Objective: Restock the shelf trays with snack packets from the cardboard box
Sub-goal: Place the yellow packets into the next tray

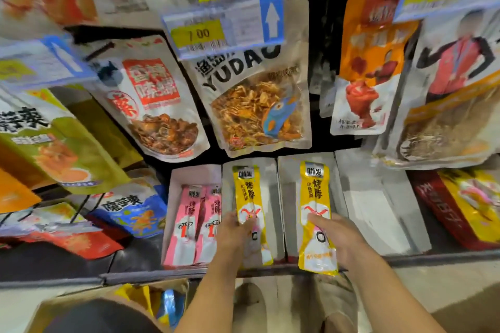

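Three white shelf trays sit side by side on the bottom shelf. The left tray holds two pink packets. My left hand grips a long yellow snack packet standing in the middle tray. My right hand grips a second yellow packet held upright over the right tray. The cardboard box is at the bottom left by my knee, with yellow and blue packets showing inside.
Another white tray stands to the right. Large snack bags hang above: a YUDAO bag, a red-labelled bag, an orange bag. Price tags jut out overhead. A red and yellow pack lies at far right.
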A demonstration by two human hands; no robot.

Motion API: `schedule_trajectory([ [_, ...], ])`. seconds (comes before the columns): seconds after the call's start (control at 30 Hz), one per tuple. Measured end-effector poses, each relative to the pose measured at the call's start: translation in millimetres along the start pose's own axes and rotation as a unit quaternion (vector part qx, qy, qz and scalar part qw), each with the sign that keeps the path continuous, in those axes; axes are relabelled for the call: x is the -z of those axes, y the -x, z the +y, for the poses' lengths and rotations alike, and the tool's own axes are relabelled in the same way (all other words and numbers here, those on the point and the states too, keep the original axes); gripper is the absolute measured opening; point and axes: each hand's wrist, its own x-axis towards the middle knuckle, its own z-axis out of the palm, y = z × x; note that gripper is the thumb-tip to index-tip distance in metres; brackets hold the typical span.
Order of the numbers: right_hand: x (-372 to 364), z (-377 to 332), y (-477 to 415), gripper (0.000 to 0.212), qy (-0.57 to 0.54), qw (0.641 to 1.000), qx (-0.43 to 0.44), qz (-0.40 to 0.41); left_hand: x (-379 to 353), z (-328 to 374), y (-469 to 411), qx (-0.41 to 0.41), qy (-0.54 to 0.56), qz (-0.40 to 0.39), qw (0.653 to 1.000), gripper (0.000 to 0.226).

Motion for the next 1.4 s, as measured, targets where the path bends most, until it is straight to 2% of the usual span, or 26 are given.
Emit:
schedule_trajectory([
  [0.1,4,6,-17,0.032,-0.001,1.000,-0.021,0.009,-13,-8,-22,0.002,-0.045,0.000,0.999,0.021],
  [0.23,6,12,-30,0.029,-0.004,0.999,-0.033,0.013,-34,-30,-44,0.053,-0.065,-0.012,0.996,0.008],
  [0.3,6,13,-36,0.030,-0.010,0.999,-0.032,0.015,-44,-41,-54,0.060,-0.088,-0.022,0.994,0.026],
  [0.37,5,14,-41,0.030,-0.022,0.999,-0.024,0.017,-50,-44,-57,0.061,-0.118,-0.027,0.991,0.017],
  [0.47,4,12,-44,0.027,-0.026,0.999,-0.019,0.015,-54,-50,-62,0.066,-0.155,-0.036,0.985,0.021],
  [0.6,2,11,-47,0.026,-0.019,0.999,-0.024,0.015,-58,-61,-69,0.090,-0.192,-0.043,0.976,0.010],
  [0.73,-1,14,-49,0.025,-0.019,0.999,-0.029,0.014,-60,-70,-74,0.082,-0.255,-0.025,0.963,0.009],
  [0.87,-4,17,-48,0.025,-0.009,0.999,-0.031,0.008,-60,-76,-82,0.061,-0.347,0.005,0.936,0.020],
  [0.9,-4,18,-47,0.024,-0.007,1.000,-0.027,0.007,-59,-82,-87,0.057,-0.361,0.011,0.931,0.029],
  [0.97,-5,19,-46,0.023,-0.002,1.000,-0.022,0.006,-58,-82,-85,0.056,-0.348,0.004,0.936,0.046],
  [1.0,-6,19,-45,0.023,0.001,1.000,-0.020,0.006,-57,-82,-84,0.057,-0.335,0.003,0.940,0.048],
  [1.13,-13,16,-42,0.019,0.007,1.000,-0.004,-0.010,-47,-58,-63,0.007,-0.305,0.020,0.952,0.048],
  [1.23,-28,13,-38,0.014,0.006,1.000,0.014,-0.024,-30,-40,-48,-0.043,-0.282,0.041,0.958,0.039],
  [1.33,-48,15,-38,0.017,0.000,0.999,0.019,-0.036,-7,-30,-38,-0.150,-0.290,0.078,0.942,0.026],
  [1.4,-62,18,-38,0.018,-0.002,0.999,0.018,-0.042,10,-29,-40,-0.175,-0.303,0.130,0.928,0.031],
])
